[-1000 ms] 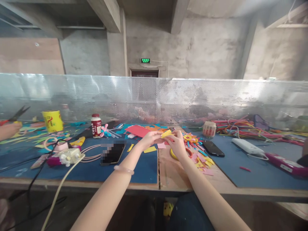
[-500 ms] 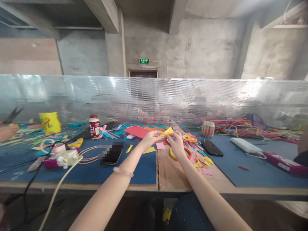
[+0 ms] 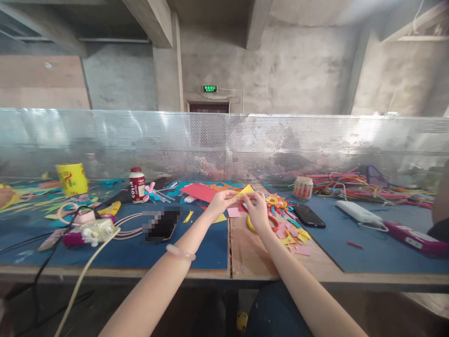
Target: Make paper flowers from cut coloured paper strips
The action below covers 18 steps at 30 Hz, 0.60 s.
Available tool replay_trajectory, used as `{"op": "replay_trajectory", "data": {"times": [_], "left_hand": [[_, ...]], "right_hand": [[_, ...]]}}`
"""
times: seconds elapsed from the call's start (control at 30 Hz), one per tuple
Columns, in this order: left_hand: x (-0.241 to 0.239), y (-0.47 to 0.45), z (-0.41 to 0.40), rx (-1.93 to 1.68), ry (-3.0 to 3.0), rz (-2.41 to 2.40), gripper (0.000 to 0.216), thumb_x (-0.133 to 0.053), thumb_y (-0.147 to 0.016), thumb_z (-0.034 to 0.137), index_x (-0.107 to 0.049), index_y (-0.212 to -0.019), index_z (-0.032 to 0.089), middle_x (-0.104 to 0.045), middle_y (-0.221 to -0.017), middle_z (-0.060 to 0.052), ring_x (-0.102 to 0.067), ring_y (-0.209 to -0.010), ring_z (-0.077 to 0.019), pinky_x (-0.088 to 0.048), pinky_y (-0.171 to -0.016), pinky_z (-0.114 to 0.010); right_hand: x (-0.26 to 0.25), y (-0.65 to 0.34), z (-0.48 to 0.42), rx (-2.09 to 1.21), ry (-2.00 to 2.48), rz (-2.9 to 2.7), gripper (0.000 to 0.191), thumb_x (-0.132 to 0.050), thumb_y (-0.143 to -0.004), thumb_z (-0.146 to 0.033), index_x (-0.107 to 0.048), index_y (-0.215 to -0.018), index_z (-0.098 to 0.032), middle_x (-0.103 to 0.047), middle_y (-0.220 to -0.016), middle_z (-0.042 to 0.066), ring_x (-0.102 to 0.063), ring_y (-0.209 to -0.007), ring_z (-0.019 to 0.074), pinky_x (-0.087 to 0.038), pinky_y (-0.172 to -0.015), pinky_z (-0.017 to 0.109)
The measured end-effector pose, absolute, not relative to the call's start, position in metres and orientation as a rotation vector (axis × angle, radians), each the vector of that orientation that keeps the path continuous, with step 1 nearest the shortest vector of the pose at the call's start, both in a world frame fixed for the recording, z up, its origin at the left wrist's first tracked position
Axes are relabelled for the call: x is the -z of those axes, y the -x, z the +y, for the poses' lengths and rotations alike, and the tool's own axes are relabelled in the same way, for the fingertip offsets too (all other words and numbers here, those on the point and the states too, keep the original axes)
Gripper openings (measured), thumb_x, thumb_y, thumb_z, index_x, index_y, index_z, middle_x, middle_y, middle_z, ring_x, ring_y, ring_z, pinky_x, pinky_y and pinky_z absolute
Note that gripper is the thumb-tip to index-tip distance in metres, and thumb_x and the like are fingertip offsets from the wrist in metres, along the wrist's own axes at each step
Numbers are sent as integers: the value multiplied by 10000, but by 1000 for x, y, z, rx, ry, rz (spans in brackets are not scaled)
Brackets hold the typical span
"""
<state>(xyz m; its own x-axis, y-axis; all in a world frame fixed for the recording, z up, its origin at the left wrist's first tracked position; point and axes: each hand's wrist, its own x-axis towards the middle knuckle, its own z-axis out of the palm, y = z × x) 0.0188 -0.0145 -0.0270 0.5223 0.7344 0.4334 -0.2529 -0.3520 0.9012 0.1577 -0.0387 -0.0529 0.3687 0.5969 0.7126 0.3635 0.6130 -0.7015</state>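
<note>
Between my two hands is a small piece of yellow paper, raised above the table. My left hand pinches its left side, and a pale bangle circles that wrist. The fingers of my right hand grip it from the right. Under my right wrist lie yellow-and-orange scissors, partly covered. Red paper lies behind my left hand, and a pink paper square below the hands. To the right sit orange and yellow paper flowers and a heap of cut paper scraps.
A black phone lies right, another dark phone left. A Costa bottle, a yellow roll and a power strip with cables stand left. Colourful pipe cleaners lie back right. A perforated metal screen borders the table.
My hands stay almost in place, with the yellow paper shifting very slightly. At the far left, another person's hand has moved outward and the scissors it held are out of view.
</note>
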Motion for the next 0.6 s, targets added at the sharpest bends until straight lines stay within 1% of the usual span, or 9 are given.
{"op": "replay_trajectory", "data": {"times": [0.03, 0.1, 0.13, 0.17, 0.23, 0.3, 0.43, 0.6], "left_hand": [[27, -19, -14, -1085, -1618, 418, 333, -659, -732, 327, -609, -980, 111, -669, -943, -117, -626, -901, -218, -453, -882, -388], [27, -18, -13, -1094, -1599, 412, 330, -654, -738, 315, -601, -993, 112, -665, -956, -121, -625, -909, -224, -456, -877, -389], [28, -18, -12, -1102, -1592, 408, 322, -652, -741, 304, -599, -995, 113, -663, -965, -121, -625, -906, -223, -457, -876, -387], [28, -18, -11, -1113, -1586, 407, 313, -651, -743, 291, -598, -995, 114, -661, -971, -118, -628, -898, -218, -458, -875, -383], [29, -18, -10, -1131, -1579, 407, 296, -650, -744, 268, -597, -991, 115, -661, -969, -109, -634, -872, -206, -461, -872, -375], [29, -18, -10, -1135, -1575, 411, 288, -649, -746, 263, -595, -985, 113, -663, -958, -105, -637, -850, -198, -465, -866, -370], [28, -20, -13, -1121, -1587, 421, 279, -646, -750, 283, -593, -961, 108, -661, -948, -106, -635, -843, -190, -464, -864, -366], [27, -21, -14, -1138, -1571, 412, 270, -652, -746, 282, -574, -943, 114, -660, -928, -98, -638, -826, -182, -464, -863, -362]], "right_hand": [[53, -158, -38, -206, 949, -1207, 308, -570, -733, -423, -584, -914, -174, -518, -1008, 86, -538, -856, 179, -466, -746, 321], [53, -157, -37, -319, 912, -1126, 465, -614, -695, -432, -513, -1076, -185, -516, -1102, 100, -557, -871, 180, -482, -716, 310], [52, -156, -38, -412, 880, -1105, 518, -631, -677, -436, -494, -1111, -189, -525, -1122, 102, -566, -886, 185, -487, -701, 302], [52, -155, -38, -523, 841, -1112, 521, -641, -666, -437, -507, -1103, -187, -549, -1112, 99, -574, -900, 190, -488, -697, 296], [50, -153, -41, -738, 748, -1160, 431, -646, -664, -428, -576, -1011, -182, -617, -1024, 77, -593, -891, 193, -483, -711, 290], [49, -151, -43, -853, 669, -1179, 344, -650, -666, -404, -619, -923, -178, -656, -944, 58, -610, -850, 184, -478, -726, 288], [50, -151, -43, -828, 653, -1116, 277, -672, -645, -383, -636, -825, -175, -674, -875, 42, -619, -788, 175, -481, -695, 286], [55, -155, -35, -721, 706, -1105, 290, -690, -611, -403, -653, -784, -174, -677, -831, 36, -617, -787, 183, -477, -684, 277]]}}
